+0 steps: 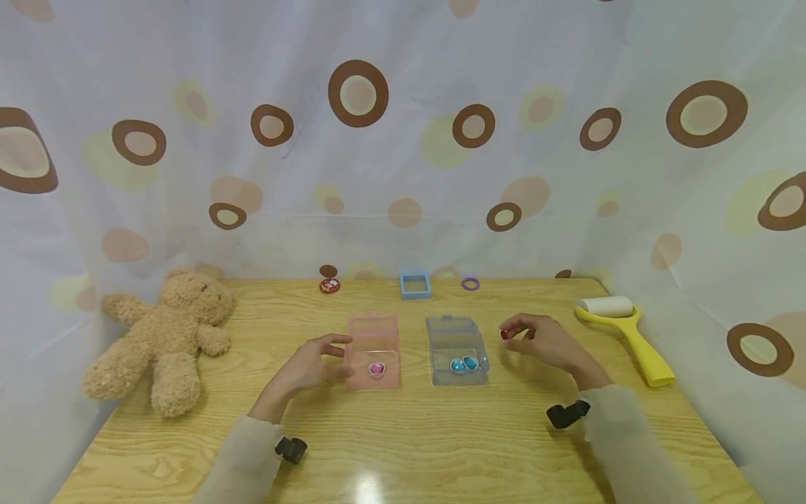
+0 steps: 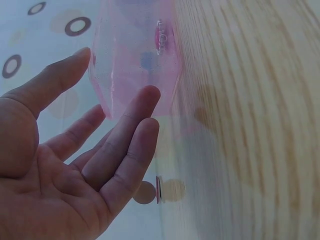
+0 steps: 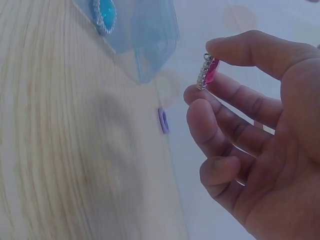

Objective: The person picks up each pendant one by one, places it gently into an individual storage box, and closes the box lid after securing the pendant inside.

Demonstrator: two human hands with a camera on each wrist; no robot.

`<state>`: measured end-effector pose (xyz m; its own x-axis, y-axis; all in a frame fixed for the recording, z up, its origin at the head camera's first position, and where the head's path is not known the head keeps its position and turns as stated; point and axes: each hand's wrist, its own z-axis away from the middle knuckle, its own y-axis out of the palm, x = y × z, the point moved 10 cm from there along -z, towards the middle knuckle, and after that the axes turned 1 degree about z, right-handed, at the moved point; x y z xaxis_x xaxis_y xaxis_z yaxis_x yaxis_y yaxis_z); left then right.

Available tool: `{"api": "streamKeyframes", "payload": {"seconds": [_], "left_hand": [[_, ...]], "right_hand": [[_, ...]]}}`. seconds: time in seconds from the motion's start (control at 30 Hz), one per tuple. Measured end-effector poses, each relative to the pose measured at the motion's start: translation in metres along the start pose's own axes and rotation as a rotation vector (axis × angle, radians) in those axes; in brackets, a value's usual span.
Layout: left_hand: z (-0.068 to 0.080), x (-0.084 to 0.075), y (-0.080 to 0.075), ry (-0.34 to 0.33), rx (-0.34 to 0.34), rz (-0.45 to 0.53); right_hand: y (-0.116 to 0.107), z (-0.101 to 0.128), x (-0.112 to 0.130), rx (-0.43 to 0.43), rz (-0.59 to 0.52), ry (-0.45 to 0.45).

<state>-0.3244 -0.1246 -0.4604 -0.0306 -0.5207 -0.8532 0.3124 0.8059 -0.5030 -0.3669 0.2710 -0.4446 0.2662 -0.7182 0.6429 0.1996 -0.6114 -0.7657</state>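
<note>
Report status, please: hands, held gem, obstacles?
Right hand pinching red gem. Left hand relaxed at pink box. No obstacle seen between red gem and blue box.

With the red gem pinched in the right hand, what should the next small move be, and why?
Probably carry the red gem over to the open pink box. The right hand pinches it above the table; the pink box holds a closer-coloured pink gem, while the blue box holds two blue gems.

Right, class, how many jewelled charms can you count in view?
4: a pink charm in the pink box, two blue charms side by side in the blue-grey box, and a red charm pinched in the right grip. None looks hidden.
</note>
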Motion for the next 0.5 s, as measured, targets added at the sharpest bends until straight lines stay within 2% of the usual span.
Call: {"api": "streamKeyframes", "payload": {"seconds": [0.23,0.5], "left_hand": [[0.0,0.001,-0.001,-0.003,-0.01,-0.01],[0.0,0.001,-0.001,-0.001,-0.007,-0.014]], "right_hand": [[0.008,-0.01,0.022,0.002,0.009,-0.059],[0.023,-0.024,0.043,0.036,-0.032,-0.1]]}}
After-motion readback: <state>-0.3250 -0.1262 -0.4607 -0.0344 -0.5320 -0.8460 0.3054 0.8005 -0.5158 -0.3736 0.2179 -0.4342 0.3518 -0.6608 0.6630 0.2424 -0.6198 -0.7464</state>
